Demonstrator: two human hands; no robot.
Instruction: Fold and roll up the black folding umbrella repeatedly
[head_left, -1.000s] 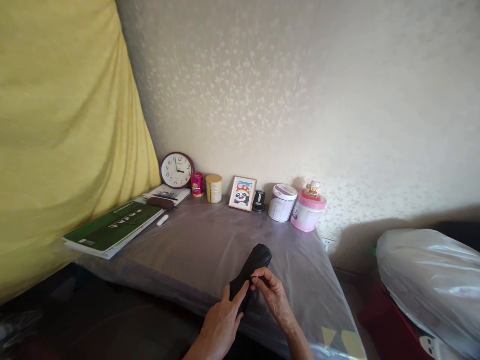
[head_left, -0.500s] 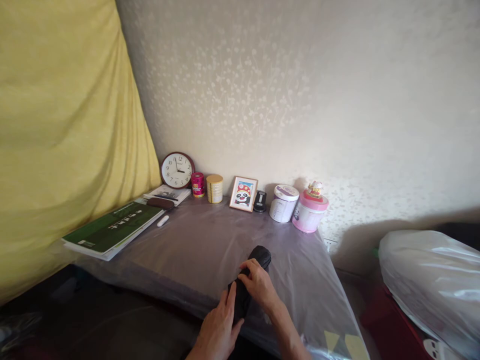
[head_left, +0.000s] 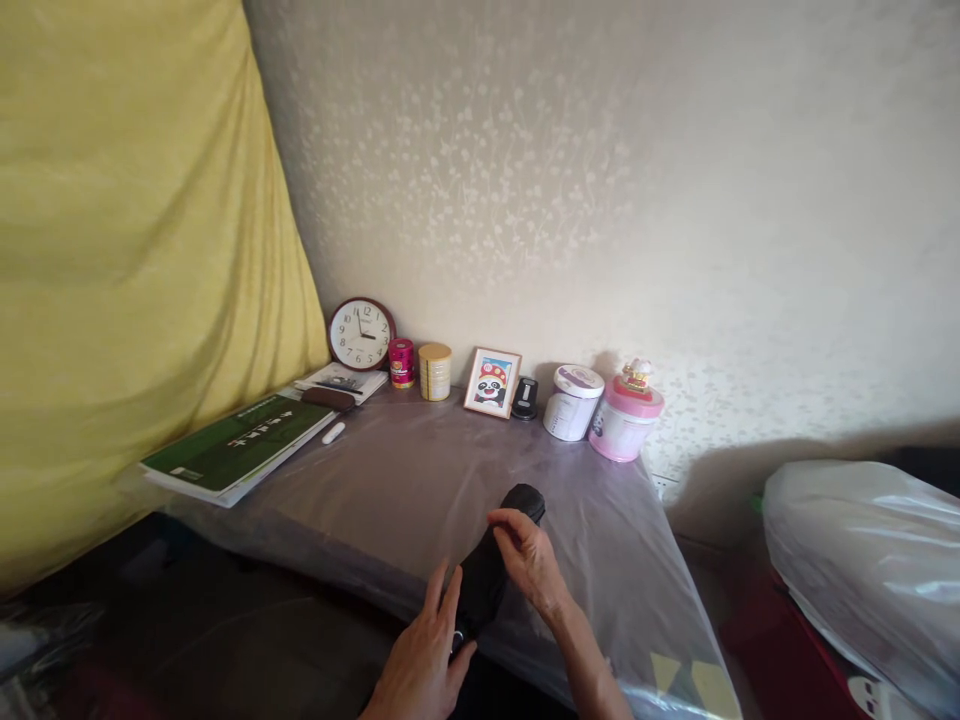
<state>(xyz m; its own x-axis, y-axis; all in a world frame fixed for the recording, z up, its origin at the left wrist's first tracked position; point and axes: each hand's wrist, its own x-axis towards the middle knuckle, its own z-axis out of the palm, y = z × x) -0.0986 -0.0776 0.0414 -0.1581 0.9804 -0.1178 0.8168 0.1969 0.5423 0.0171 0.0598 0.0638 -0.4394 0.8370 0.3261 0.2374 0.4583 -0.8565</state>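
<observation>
A black folded umbrella [head_left: 482, 590] slants over the front edge of the table, its rounded far end above the tabletop. My left hand [head_left: 426, 655] grips the near end, with the fingers along the left side and the thumb beneath. Something small and shiny shows beside that thumb. Higher up, my right hand [head_left: 534, 565] pinches the black fabric between thumb and fingers on the right side. Whether a strap or only a fold of cloth is in that pinch, I cannot tell.
A plastic-covered table [head_left: 405, 480] carries a green book [head_left: 247, 440], a brown case [head_left: 328, 399] and a white pen-like item [head_left: 334, 433]. Along the wall stand a clock [head_left: 362, 335], tins, a picture frame [head_left: 493, 383] and two tubs. A bagged bundle [head_left: 862, 570] sits at right.
My right hand has drawn slightly right and up, uncovering more of the umbrella's middle. The left hand's fingers have loosened and slid a little toward the near end. The view has shifted slightly.
</observation>
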